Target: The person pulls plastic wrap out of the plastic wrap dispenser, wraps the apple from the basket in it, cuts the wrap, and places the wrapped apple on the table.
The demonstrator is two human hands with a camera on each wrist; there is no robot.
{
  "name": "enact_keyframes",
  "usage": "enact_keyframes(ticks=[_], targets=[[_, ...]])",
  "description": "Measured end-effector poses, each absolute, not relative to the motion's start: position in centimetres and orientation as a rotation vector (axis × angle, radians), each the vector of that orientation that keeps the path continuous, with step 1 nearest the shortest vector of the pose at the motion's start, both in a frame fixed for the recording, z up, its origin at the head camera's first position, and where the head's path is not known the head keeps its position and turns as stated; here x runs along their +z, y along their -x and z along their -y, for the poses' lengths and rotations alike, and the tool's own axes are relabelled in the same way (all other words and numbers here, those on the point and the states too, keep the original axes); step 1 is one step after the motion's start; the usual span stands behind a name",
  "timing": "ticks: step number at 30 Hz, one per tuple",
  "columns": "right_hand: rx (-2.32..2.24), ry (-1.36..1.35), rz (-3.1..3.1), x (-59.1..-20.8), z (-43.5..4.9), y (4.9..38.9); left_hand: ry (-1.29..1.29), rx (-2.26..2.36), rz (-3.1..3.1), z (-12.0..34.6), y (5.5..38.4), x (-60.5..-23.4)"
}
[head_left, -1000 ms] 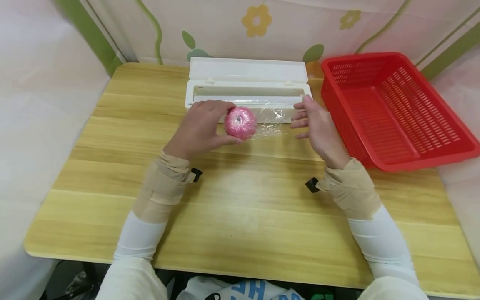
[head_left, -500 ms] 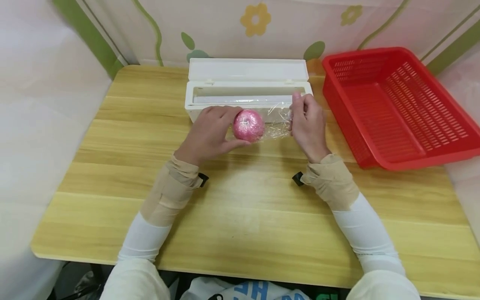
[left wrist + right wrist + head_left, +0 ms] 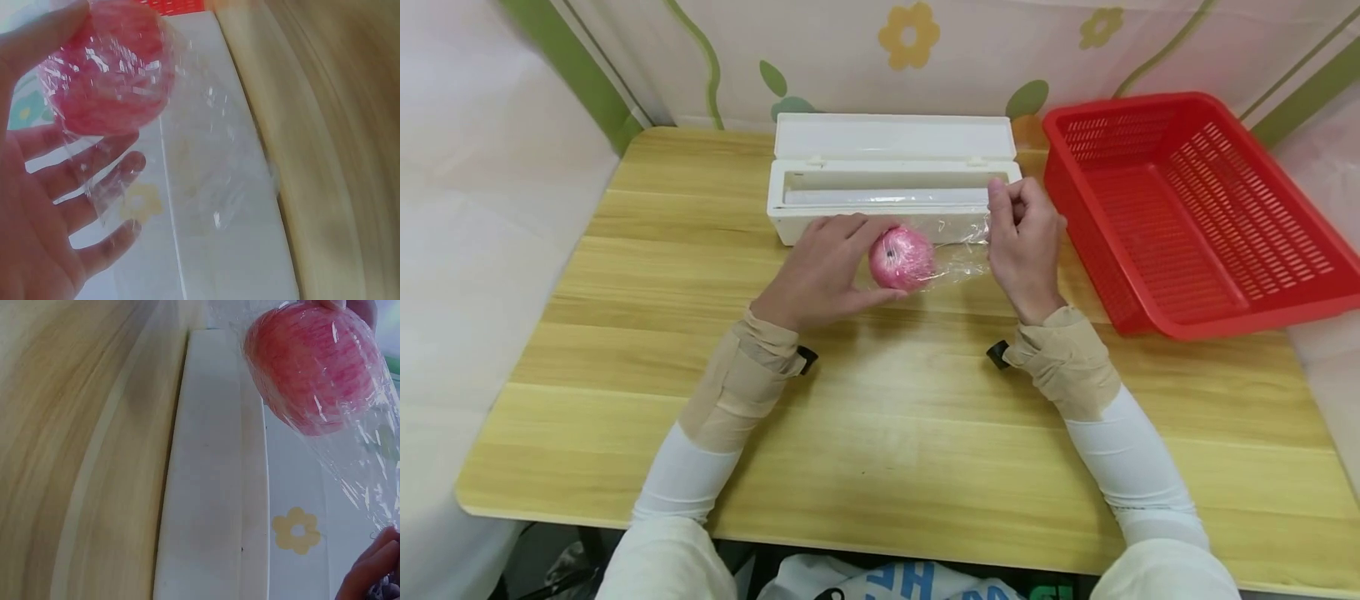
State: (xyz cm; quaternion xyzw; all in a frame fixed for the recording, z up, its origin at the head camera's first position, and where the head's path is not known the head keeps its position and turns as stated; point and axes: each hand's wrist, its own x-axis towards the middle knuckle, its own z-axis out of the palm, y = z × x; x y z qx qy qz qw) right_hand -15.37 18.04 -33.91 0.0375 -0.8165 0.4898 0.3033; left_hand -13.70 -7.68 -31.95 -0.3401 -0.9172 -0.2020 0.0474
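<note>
A pink-red apple (image 3: 901,259) wrapped in clear plastic film is held up in front of the white box, between the thumb and fingers of my left hand (image 3: 831,271). In the left wrist view, loose film also hangs over the spread lower fingers. To the right of the apple, my right hand (image 3: 1026,250) pinches the gathered end of the plastic film (image 3: 962,254), which stretches between both hands. The right wrist view shows the film (image 3: 356,462) drawn taut from the apple (image 3: 312,369) down to the right fingertips.
A long white box (image 3: 790,221) with its lid (image 3: 895,137) raised stands at the back of the wooden table (image 3: 880,467); a white roll (image 3: 887,197) lies inside. At the right is a red slotted basket (image 3: 1150,325). A curtain with printed flowers hangs behind.
My right hand has come in from the right, its spread fingers closing on the film's end. My left hand has shifted slightly right with the apple, which has turned a little.
</note>
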Motion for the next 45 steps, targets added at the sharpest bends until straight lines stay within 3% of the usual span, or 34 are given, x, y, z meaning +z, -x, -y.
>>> enact_keyframes(ticks=[19, 28, 31, 45], targets=[[0.979, -0.450, 2.214, -31.5, -18.7, 14.0, 1.130, -0.787, 2.832, 7.2, 13.7, -32.1], [1.272, -0.028, 2.458, -30.8, -18.6, 13.5, 1.013, -0.612, 2.769, 6.7, 13.2, -32.1], [1.239, 0.000, 2.460, -31.2, -18.1, 13.6, 0.985, -0.584, 2.758, 6.4, 12.9, -32.1], [1.003, -0.385, 2.152, -31.7, -17.4, 13.6, 1.100, -0.711, 2.767, 6.1, 12.8, -32.2]])
